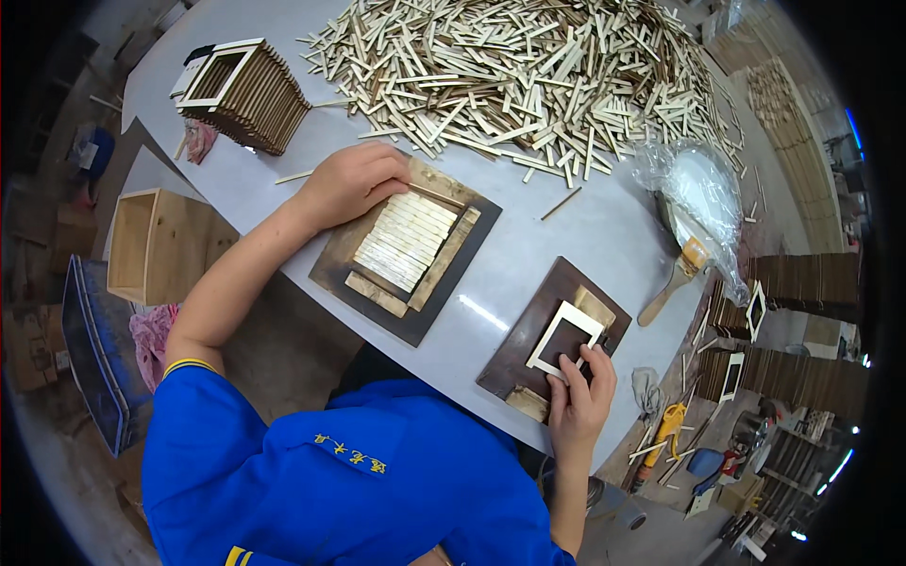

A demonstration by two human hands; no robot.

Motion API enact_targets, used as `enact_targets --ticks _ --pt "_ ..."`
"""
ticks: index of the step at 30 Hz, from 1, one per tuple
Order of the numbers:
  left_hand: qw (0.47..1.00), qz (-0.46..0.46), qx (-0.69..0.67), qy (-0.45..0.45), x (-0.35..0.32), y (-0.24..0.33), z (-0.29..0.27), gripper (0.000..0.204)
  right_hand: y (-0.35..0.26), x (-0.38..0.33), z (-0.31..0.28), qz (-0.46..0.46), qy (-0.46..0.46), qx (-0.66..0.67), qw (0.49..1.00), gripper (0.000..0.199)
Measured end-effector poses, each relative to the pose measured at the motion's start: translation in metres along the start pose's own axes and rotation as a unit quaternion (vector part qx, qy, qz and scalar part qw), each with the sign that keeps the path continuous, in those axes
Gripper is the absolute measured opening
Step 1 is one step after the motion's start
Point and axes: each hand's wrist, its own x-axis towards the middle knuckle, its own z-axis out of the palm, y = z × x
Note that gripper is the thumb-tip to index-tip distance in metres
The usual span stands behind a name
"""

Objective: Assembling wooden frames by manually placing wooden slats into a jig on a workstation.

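Note:
My left hand (363, 179) is closed at the upper left corner of a dark board (415, 332). Its fingertips pinch the end of a thin wooden strip (436, 195). Below that strip, a row of pale wooden strips (404, 241) lies side by side between wooden guide blocks. To the right, my right hand (580, 401) is closed, thumb and fingers on the near side of a small pale wooden frame (543, 351). This frame rests on a second dark board (510, 363) that has wooden blocks fixed to it.
A big heap of loose strips (528, 75) covers the far table. A stack of frames (250, 99) stands far left. At the right lie a brush (675, 281) and a plastic-wrapped container (698, 189). A yellow glue gun (670, 424) and stacked frames (802, 283) are beyond the right edge.

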Motion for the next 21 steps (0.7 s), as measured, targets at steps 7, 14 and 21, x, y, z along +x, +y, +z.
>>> enact_targets --ticks 7,14,21 --pt "0.998 -0.040 0.004 0.055 -0.009 -0.004 0.004 0.017 0.001 -0.004 0.002 0.044 0.026 0.033 0.998 0.025" --pt "0.987 -0.085 -0.004 0.135 0.004 0.077 0.027 0.021 -0.002 -0.008 -0.001 0.047 0.021 0.012 0.999 0.019" --pt "0.953 -0.100 -0.287 0.002 0.005 0.182 0.088 0.024 -0.001 -0.010 -0.002 0.037 0.009 0.045 0.998 0.017"
